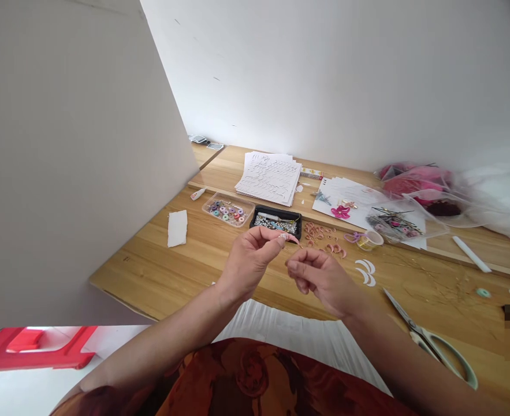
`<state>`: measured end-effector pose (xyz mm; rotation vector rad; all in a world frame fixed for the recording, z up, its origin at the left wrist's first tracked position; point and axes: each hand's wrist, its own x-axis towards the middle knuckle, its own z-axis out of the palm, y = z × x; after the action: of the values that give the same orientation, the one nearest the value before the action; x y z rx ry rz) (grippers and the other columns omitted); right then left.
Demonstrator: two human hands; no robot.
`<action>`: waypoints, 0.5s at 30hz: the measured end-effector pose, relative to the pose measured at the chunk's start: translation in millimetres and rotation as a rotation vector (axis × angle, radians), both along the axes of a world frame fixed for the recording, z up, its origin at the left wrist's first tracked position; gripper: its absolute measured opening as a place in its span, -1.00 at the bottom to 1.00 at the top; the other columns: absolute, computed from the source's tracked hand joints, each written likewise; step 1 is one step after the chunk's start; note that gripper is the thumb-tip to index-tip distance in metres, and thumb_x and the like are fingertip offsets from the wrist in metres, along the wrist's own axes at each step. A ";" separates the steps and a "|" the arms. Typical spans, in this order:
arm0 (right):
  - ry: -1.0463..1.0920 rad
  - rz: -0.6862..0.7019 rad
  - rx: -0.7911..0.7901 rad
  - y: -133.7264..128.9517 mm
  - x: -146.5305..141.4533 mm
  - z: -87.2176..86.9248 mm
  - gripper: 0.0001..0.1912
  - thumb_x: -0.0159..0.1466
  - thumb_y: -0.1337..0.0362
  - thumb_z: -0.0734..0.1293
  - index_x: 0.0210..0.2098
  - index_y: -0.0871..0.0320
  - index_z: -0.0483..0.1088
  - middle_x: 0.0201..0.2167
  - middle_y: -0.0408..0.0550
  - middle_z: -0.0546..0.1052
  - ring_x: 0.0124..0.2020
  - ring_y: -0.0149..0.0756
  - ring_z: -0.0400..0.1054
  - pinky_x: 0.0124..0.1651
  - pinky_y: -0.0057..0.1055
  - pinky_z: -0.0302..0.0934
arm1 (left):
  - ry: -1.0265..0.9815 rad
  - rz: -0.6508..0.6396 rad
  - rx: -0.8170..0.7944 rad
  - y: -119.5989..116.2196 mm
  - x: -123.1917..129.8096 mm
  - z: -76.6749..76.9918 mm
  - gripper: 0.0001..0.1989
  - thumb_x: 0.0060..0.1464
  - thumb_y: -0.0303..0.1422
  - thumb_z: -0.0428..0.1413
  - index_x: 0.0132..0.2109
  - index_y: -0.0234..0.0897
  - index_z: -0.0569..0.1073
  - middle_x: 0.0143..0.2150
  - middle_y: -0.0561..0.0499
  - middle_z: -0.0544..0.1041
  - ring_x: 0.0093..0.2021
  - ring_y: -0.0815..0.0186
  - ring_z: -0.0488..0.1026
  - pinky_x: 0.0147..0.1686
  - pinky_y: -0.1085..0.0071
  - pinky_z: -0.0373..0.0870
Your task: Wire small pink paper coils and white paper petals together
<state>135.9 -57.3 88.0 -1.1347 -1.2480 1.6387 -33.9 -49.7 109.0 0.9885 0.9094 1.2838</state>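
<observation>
My left hand [248, 260] pinches a small pink curved piece [293, 238] between thumb and forefinger, above the front of the table. Just right of its tip, my right hand [321, 277] is closed in a pinch. Whatever it holds is too fine to make out, perhaps a thread or wire. Behind the hands lie several pink curled pieces [313, 232] and a black tray [276, 219] of beads. White paper crescents [366, 271] rest to the right of my right hand, near a spool [371, 240] of gold-coloured wire.
Scissors [428, 338] lie at the right front, beside loose gold strands [436, 283]. A clear box [227, 209] of beads, a glue tube [197, 194] and white paper [177, 228] are at left. Paper sheets [267, 176] and a bag of stems [395, 224] lie behind. A partition [77, 144] borders the left.
</observation>
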 end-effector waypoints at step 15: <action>-0.692 -0.269 1.082 -8.5 7.7 69.4 -0.88 0.29 0.37 0.37 -0.37 0.04 0.50 -0.48 -0.15 0.55 -0.49 -0.36 0.30 -0.38 -0.32 0.19 | 0.046 -0.138 -0.049 -8.4 -0.1 3.3 -0.75 -0.04 -0.22 0.40 -0.40 -0.30 0.56 -0.36 -0.04 0.66 -0.34 0.36 0.51 -0.22 0.41 0.40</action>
<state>143.7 -65.8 157.4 -1.0564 -1.9259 0.1778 -33.9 -58.1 112.4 1.0278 0.8884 1.1221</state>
